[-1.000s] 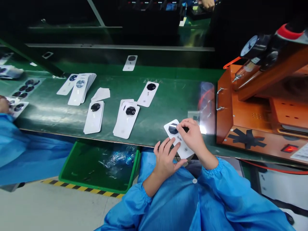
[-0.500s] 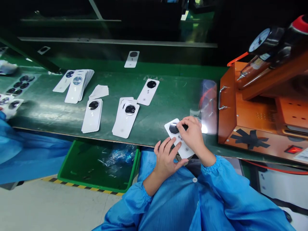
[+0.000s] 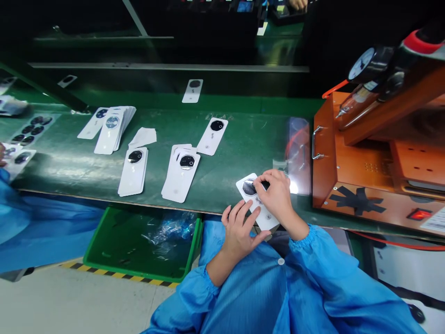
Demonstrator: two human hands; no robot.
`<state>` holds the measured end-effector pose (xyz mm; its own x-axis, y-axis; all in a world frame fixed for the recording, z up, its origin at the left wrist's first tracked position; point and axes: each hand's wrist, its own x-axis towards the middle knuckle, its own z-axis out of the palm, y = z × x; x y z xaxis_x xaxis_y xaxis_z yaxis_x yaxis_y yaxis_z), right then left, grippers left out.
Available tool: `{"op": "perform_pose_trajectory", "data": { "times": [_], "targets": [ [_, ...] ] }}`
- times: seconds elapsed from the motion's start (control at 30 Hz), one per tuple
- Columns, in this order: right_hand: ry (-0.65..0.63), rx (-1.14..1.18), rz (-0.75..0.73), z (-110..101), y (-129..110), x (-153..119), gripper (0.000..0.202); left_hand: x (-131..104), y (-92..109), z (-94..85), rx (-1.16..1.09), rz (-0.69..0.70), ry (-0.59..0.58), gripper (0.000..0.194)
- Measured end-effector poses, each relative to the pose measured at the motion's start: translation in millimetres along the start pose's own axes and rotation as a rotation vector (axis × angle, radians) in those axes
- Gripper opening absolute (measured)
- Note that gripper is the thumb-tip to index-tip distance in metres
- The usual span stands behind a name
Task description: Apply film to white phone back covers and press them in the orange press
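Observation:
A white phone back cover [image 3: 264, 218] with a dark round camera area [image 3: 249, 187] lies tilted at the table's front edge. My left hand [image 3: 239, 227] rests with fingers spread along the cover's lower left side, fingertips on it. Above the cover, my right hand [image 3: 276, 192] has thumb and fingers drawn together in a pinch at the right edge of the camera circle. A small dark patch shows under the fingers; whether it is a held piece is unclear. To the left, stacks of similar covers [image 3: 181, 181] lie, and a single cover [image 3: 212, 137] is farther back.
At right stands an orange machine [image 3: 327, 157] with a pressure gauge [image 3: 361, 64]. Beside it lies a clear plastic sheet [image 3: 299, 139]. More stacked covers [image 3: 107, 137] and a white cloth [image 3: 143, 137] are left. A green bin [image 3: 104, 241] sits below; a co-worker's sleeve [image 3: 21, 204] is far left.
The view has shifted slightly. My hands stay almost in place on the cover, the right one still pinching at the camera circle. Another person's hand now shows at the top.

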<state>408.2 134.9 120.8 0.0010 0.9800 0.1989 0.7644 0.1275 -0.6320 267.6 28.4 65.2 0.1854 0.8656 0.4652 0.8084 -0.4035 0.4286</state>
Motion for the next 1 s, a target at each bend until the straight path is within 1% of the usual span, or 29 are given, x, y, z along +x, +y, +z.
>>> {"op": "perform_pose_trajectory", "data": {
  "times": [0.23,0.4,0.6,0.83,0.9,1.0],
  "targets": [
    [0.031,-0.062,-0.052,-1,4,-3,0.019,-1,0,0.1,0.004,0.0,-0.006,0.06],
    [0.023,-0.067,-0.087,-12,4,-9,0.023,0,1,-1.1,-0.002,-0.003,-0.01,0.058],
    [0.101,-0.076,-0.119,-29,10,-24,0.022,1,3,-3.7,-0.004,0.0,-0.023,0.058],
    [0.135,-0.113,-0.114,-33,19,-32,0.02,1,2,-8.9,-0.004,0.003,-0.051,0.056],
    [0.123,-0.11,-0.153,-35,20,-38,0.02,1,0,-12.4,-0.001,0.018,-0.074,0.059],
    [0.033,-0.076,-0.29,-42,21,-54,0.022,2,-4,-17.9,0.004,0.06,-0.116,0.063]
  ]
}}
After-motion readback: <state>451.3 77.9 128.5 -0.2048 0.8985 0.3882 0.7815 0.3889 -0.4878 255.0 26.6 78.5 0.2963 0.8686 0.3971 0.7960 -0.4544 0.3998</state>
